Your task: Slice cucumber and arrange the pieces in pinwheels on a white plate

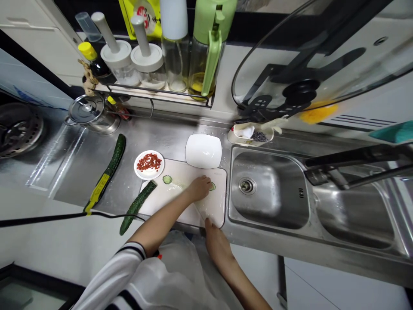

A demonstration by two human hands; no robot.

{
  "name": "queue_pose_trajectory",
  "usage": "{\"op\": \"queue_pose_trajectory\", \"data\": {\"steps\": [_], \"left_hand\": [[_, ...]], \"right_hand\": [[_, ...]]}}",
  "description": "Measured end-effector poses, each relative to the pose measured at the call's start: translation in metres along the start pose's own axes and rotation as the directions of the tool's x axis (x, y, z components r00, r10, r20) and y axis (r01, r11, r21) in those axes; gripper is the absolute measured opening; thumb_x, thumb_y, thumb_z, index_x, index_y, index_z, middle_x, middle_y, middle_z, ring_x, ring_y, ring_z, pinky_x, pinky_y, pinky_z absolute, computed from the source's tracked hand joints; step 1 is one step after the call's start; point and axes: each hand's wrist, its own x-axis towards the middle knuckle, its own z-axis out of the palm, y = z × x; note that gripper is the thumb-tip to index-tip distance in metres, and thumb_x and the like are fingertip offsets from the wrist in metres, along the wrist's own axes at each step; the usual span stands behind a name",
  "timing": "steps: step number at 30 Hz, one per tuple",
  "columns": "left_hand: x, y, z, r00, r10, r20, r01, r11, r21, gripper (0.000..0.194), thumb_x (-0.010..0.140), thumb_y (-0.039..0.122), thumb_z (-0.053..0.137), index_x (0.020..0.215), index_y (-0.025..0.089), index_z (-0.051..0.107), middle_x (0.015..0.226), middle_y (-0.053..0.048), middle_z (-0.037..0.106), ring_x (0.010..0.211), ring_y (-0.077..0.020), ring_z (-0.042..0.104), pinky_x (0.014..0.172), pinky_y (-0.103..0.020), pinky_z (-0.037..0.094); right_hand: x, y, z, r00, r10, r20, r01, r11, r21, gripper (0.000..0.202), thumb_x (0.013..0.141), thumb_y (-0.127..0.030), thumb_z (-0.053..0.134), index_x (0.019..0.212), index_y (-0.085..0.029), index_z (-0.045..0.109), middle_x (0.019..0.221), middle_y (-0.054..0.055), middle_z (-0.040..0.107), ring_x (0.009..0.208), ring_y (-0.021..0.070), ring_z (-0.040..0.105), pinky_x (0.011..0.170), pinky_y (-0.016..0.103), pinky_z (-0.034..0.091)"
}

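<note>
My left hand (199, 188) is over the right part of the white cutting board (211, 211), fingers bent together beside a small pile of cucumber slices (212, 186); what it grips, if anything, is hidden. At the board's front edge, my right hand (213, 234) is closed around the handle end of a knife (199, 212), whose thin blade points toward my left hand. More cucumber slices (167, 179) lie on the board's left part. A cut cucumber (138, 206) rests across the board's left edge.
Behind the board stand a white dish (203, 151) and a plate of red pieces (149, 165). A whole cucumber (111, 165) with yellow tape lies left. The sink (271, 189) is right, under a faucet (351, 161). Jars and bottles line a rack (158, 95).
</note>
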Motion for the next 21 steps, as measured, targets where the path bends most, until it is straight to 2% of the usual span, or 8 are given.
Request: {"op": "queue_pose_trajectory", "data": {"steps": [7, 11, 14, 16, 19, 21], "left_hand": [[0.001, -0.005, 0.002, 0.999, 0.038, -0.034, -0.038, 0.999, 0.001, 0.015, 0.084, 0.018, 0.051, 0.089, 0.018, 0.065, 0.099, -0.008, 0.062, 0.101, -0.0212, 0.048, 0.090, -0.033, 0.039], [0.002, -0.004, 0.002, 0.998, 0.004, -0.058, -0.009, 0.996, -0.087, 0.015, 0.085, 0.020, 0.050, 0.087, 0.019, 0.066, 0.096, -0.007, 0.064, 0.100, -0.0192, 0.051, 0.093, -0.032, 0.038], [-0.001, 0.000, -0.001, 0.983, -0.139, -0.122, 0.106, 0.963, -0.248, 0.014, 0.083, 0.020, 0.053, 0.087, 0.019, 0.066, 0.094, -0.005, 0.066, 0.098, -0.0175, 0.054, 0.093, -0.028, 0.039], [-0.007, 0.001, -0.004, 0.954, -0.276, -0.120, 0.213, 0.901, -0.379, 0.014, 0.081, 0.023, 0.055, 0.088, 0.019, 0.067, 0.090, -0.003, 0.067, 0.092, -0.0162, 0.057, 0.086, -0.026, 0.042], [-0.023, -0.005, -0.008, 0.881, -0.470, -0.054, 0.373, 0.760, -0.532, 0.017, 0.080, 0.027, 0.056, 0.090, 0.020, 0.067, 0.080, 0.000, 0.067, 0.074, -0.0131, 0.059, 0.071, -0.023, 0.044], [-0.035, -0.013, -0.009, 0.822, -0.569, -0.024, 0.444, 0.667, -0.598, 0.017, 0.078, 0.025, 0.056, 0.089, 0.020, 0.068, 0.075, 0.001, 0.067, 0.069, -0.0119, 0.059, 0.066, -0.021, 0.043]], "right_hand": [[0.000, 0.001, -0.003, 1.000, -0.015, 0.013, 0.015, 1.000, 0.001, 0.054, 0.084, 0.002, 0.023, 0.134, -0.011, 0.040, 0.106, 0.016, 0.064, 0.095, 0.0200, 0.064, 0.075, 0.026, 0.047], [0.000, 0.001, -0.004, 1.000, -0.010, 0.013, 0.010, 1.000, 0.005, 0.056, 0.083, 0.003, 0.021, 0.134, -0.011, 0.040, 0.106, 0.016, 0.064, 0.095, 0.0214, 0.064, 0.074, 0.027, 0.048], [0.002, 0.003, -0.001, 1.000, -0.011, 0.006, 0.011, 1.000, 0.003, 0.056, 0.083, 0.003, 0.021, 0.134, -0.011, 0.040, 0.105, 0.016, 0.065, 0.093, 0.0221, 0.065, 0.072, 0.028, 0.048], [0.004, 0.004, 0.001, 1.000, -0.016, -0.005, 0.016, 1.000, 0.003, 0.055, 0.083, 0.002, 0.022, 0.133, -0.012, 0.041, 0.104, 0.015, 0.065, 0.092, 0.0216, 0.065, 0.071, 0.027, 0.047], [0.004, 0.006, 0.001, 1.000, -0.016, -0.012, 0.016, 1.000, 0.003, 0.052, 0.084, 0.000, 0.022, 0.129, -0.013, 0.044, 0.103, 0.014, 0.065, 0.092, 0.0210, 0.065, 0.070, 0.026, 0.047], [0.003, 0.007, 0.000, 1.000, -0.011, -0.005, 0.011, 1.000, 0.007, 0.050, 0.084, 0.000, 0.021, 0.125, -0.014, 0.047, 0.102, 0.014, 0.065, 0.091, 0.0211, 0.065, 0.069, 0.027, 0.046]]}}
